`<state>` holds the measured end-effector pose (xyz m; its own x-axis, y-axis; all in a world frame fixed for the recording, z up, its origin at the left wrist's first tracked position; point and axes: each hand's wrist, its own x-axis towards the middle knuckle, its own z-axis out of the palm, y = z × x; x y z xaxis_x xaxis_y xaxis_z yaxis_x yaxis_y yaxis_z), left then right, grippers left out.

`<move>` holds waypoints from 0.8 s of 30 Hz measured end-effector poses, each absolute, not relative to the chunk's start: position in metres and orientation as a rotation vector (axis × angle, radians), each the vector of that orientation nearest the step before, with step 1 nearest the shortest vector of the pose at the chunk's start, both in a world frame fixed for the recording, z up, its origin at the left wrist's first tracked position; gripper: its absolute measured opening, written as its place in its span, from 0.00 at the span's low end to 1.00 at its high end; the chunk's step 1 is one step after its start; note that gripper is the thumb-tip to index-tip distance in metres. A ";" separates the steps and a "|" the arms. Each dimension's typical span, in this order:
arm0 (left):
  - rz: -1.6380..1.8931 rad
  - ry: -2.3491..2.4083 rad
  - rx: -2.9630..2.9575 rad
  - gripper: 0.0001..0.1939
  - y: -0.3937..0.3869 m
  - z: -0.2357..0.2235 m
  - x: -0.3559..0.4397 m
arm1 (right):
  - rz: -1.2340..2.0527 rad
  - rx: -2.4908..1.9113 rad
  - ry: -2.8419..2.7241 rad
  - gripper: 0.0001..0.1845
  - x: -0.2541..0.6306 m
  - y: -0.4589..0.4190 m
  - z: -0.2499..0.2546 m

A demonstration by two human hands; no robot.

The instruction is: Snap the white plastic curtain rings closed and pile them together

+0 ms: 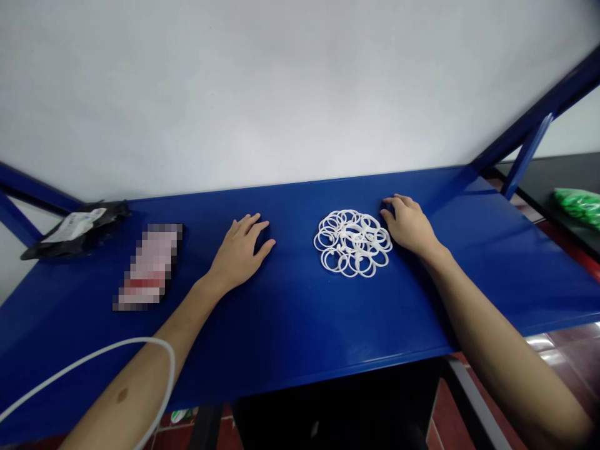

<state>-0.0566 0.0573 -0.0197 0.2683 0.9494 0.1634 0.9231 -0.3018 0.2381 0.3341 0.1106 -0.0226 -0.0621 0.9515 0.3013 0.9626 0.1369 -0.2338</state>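
Note:
A loose heap of thin white rings (352, 242) lies on the blue table (300, 337), several of them overlapping. My left hand (241, 253) rests on the table to the left of the heap, apart from it, fingers spread and holding nothing. Close by the heap's right side is my right hand (410, 225), its fingers loosely bent and apart, with nothing seen in them. Whether its thumb touches the outermost ring I cannot tell.
Left of my left arm lies a pixelated flat object (149, 265). A black plastic package (77, 228) with a white label sits at the far left. A white cable (94, 355) loops over my left forearm. Green bagged material (579, 206) lies at the far right.

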 end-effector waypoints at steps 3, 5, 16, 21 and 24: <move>0.425 1.794 2.422 0.27 0.057 -0.020 -0.057 | -0.049 -1.820 -1.981 0.21 0.330 0.107 -0.013; 0.433 1.794 2.418 0.27 0.057 -0.020 -0.057 | -0.072 -1.736 -1.950 0.20 0.323 0.103 -0.003; 0.423 1.795 2.422 0.27 0.057 -0.019 -0.056 | 0.150 -1.133 -2.336 0.17 0.275 0.062 0.022; 0.418 1.796 2.431 0.27 0.057 -0.019 -0.056 | 0.145 -1.112 -2.372 0.12 0.275 0.062 0.018; 0.409 1.799 2.425 0.27 0.057 -0.019 -0.056 | 0.132 -1.098 -2.363 0.09 0.273 0.062 0.015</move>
